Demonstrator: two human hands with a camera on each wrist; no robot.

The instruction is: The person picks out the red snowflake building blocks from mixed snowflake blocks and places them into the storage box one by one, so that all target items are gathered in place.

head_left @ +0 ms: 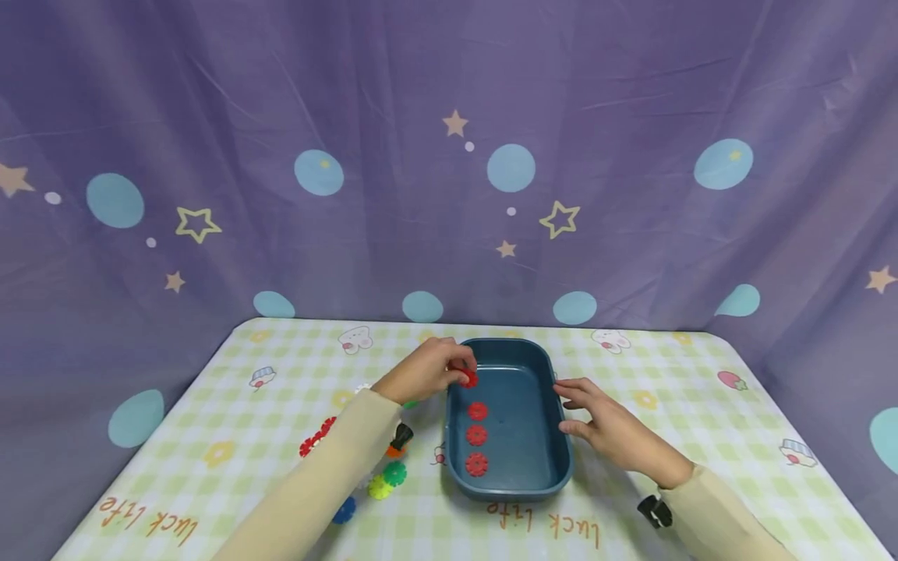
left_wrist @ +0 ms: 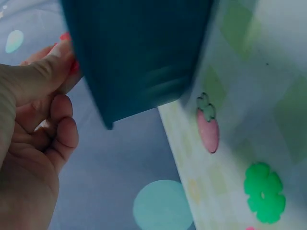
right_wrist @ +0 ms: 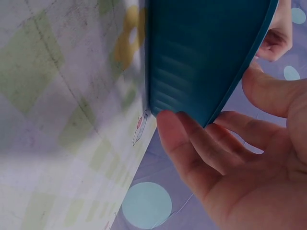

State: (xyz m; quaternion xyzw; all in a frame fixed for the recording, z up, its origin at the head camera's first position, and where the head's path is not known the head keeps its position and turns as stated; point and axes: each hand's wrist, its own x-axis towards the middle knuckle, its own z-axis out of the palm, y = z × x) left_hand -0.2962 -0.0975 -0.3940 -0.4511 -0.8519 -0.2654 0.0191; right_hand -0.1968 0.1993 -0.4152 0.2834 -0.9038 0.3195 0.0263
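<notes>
A dark blue rectangular plastic tray (head_left: 522,436) stands on the table. Over its far left corner, my left hand (head_left: 435,366) pinches a red snowflake disc (head_left: 469,379) between thumb and fingers; only red edges of that disc show in the left wrist view. Three more red discs (head_left: 477,435) lie in a column along the tray's left side. At the right wall is my right hand (head_left: 610,425), fingers loosely extended and touching the tray. In the right wrist view its thumb (right_wrist: 268,88) rests by the rim and the fingertips lie against the outer wall.
Left of the tray, loose discs in several colours lie on the checked tablecloth, partly hidden by the left forearm: red (head_left: 309,446), green (head_left: 395,473), yellow (head_left: 380,488) and blue (head_left: 344,511). A purple patterned curtain (head_left: 421,195) hangs behind the table.
</notes>
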